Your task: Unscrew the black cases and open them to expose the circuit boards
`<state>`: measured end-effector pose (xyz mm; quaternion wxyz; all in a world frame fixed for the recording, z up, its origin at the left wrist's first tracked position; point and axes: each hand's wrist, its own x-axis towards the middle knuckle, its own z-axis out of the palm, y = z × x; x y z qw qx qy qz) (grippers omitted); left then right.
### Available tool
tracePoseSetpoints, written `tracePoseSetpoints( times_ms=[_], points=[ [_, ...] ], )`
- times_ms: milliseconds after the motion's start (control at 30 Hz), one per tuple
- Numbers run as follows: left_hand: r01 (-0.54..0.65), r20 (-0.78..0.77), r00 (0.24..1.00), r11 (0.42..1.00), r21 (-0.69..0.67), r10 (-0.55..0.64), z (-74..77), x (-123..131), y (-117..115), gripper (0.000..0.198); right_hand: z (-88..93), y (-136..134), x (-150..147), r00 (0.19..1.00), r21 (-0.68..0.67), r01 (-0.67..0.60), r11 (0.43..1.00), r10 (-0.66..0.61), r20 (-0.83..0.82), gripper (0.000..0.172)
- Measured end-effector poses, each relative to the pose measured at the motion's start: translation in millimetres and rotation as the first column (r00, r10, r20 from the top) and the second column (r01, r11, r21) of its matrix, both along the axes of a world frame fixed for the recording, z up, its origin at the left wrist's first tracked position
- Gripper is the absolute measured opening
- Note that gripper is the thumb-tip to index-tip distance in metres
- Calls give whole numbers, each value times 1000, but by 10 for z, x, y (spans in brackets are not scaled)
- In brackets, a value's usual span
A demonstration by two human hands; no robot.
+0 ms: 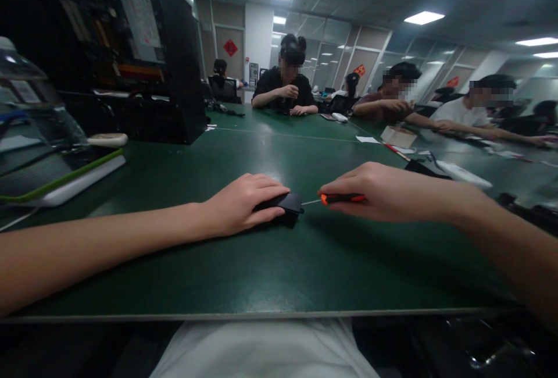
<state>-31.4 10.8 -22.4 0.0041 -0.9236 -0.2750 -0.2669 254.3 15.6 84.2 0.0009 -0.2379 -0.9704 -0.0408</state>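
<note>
A small black box-like device [291, 206] rests on the green table, with my left hand [248, 203] wrapped over its left end. Its exact kind does not show. To its right, my right hand [370, 192] grips a screwdriver [342, 198] with an orange and black handle. The thin metal shaft points left and its tip meets, or nearly meets, the right end of the black device. Whether the tip is in a screw I cannot tell. The fingers of both hands are closed.
A black shelf unit [174, 58] stands at the left, near a clear bottle [39, 99] and a green-edged tray [100, 163]. At the right lie a small carton [399, 136], a red stick [396, 152] and a white object [464, 174]. Several people sit across the green table [261, 273].
</note>
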Motion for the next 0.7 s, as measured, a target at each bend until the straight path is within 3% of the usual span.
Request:
tracePoseSetpoints(
  times_ms=[100,367,533,700],
  points=[
    [0,32,999,999,-48,1,-9,10,-16,38,-114,126,32,1000,-24,-14,1000,14,-12,31],
    [-10,46,999,993,-116,16,-13,12,-11,37,-10,189,232,997,-129,74,989,-77,-14,39],
    [-21,58,998,993,-112,28,-8,7,-18,40,-334,356,189,992,-156,101,983,-87,92,49],
    [-34,79,996,992,-123,43,-15,6,-19,44,-603,481,134,996,-187,72,980,-59,74,47]
  ],
)
